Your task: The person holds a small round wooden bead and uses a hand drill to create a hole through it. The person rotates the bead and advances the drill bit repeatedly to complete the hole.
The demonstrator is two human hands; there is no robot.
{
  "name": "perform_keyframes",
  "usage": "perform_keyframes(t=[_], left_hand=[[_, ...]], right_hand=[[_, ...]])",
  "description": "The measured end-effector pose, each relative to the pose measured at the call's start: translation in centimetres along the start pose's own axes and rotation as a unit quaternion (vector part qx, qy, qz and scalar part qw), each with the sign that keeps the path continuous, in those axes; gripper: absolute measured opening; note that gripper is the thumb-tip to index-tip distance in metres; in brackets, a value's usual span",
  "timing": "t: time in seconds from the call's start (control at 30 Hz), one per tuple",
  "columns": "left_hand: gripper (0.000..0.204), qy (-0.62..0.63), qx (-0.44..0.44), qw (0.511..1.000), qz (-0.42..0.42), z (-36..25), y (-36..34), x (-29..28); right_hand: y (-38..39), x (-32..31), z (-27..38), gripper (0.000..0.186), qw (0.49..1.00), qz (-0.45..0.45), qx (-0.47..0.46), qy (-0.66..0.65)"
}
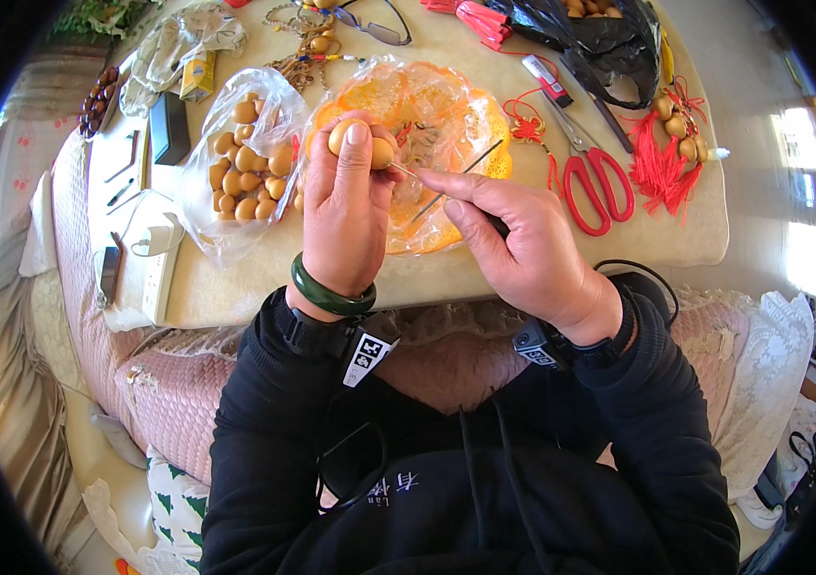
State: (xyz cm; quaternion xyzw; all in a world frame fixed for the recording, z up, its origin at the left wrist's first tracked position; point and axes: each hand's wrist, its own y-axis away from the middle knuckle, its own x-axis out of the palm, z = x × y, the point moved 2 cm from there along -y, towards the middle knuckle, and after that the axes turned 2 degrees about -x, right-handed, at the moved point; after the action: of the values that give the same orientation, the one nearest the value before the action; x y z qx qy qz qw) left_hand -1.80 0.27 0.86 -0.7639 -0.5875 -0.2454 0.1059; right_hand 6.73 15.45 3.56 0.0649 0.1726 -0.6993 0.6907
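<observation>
Above the orange bowl (pixel 492 134), my left hand (pixel 345 192) is closed round a small tan gourd (pixel 381 153) with two smooth rounded bulbs. My right hand (pixel 523 235) is closed on a thin pointed metal tool (pixel 406 172). Its slim tip reaches the gourd's end by the left fingers, and a dark piece, perhaps its handle, shows under the right palm. Clear plastic lines the bowl, with small stringed pieces inside. A slender dark rod (pixel 481 158) slants across the bowl behind my right fingers. Left of it, a clear plastic bag (pixel 283 101) holds several similar gourds (pixel 247 161).
To the right lie red-handled scissors (pixel 588 196), a red tassel (pixel 657 168) and a red knotted cord (pixel 526 126). A black plastic bag (pixel 619 57) sits at the back right, glasses (pixel 384 34) at the back. A dark box (pixel 168 129) and white power strip (pixel 160 273) stand left.
</observation>
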Motion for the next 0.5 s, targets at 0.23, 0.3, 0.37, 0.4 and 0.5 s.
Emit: perform_keyframes(t=[0.23,0.3,0.37,0.4,0.5], left_hand=[[0.023,-0.063,0.036,0.997,-0.008,0.06,0.21,0.08],[0.023,-0.050,0.028,0.998,-0.013,0.21,0.25,0.03],[0.022,-0.043,0.026,0.999,-0.010,0.33,0.28,-0.02],[0.022,-0.043,0.025,0.999,-0.007,0.38,0.28,-0.03],[0.022,-0.029,0.022,0.999,0.002,0.50,0.25,-0.09]], right_hand=[[0.08,0.06,-0.03,0.027,1.000,0.003,-0.006,0.013],[0.08,0.23,-0.18,0.027,1.000,-0.004,-0.007,-0.012],[0.02,0.46,-0.30,0.024,0.998,-0.046,-0.044,-0.014],[0.01,0.62,-0.41,0.022,0.996,-0.061,-0.055,-0.022],[0.13,0.88,-0.75,0.021,0.995,-0.067,-0.073,-0.010]])
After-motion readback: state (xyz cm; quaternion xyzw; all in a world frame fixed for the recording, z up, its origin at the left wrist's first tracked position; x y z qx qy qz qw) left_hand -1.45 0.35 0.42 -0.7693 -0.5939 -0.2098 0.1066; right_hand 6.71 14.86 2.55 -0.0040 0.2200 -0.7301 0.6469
